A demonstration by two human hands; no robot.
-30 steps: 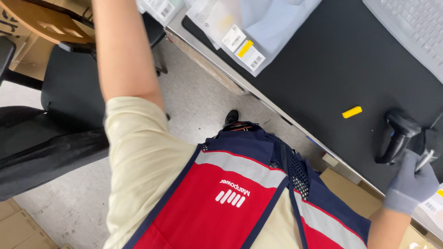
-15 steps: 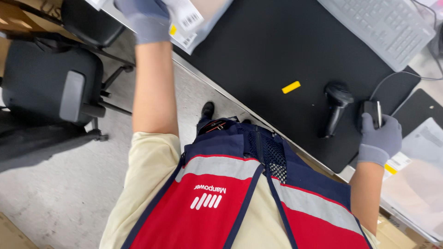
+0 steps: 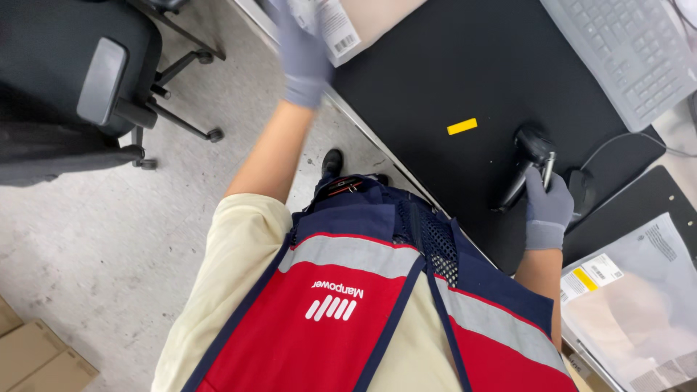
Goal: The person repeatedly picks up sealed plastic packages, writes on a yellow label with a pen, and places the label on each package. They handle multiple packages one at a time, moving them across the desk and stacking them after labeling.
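While the gloved right hand wraps its fingers about the black handheld scanner on the dark mat, scanner head just above the knuckles, the gloved left hand pinches a labelled plastic pouch; yellow tag lies beyond the scanner

Your left hand lifts a white-labelled package; a clear bag with a white-yellow label lies lower right.
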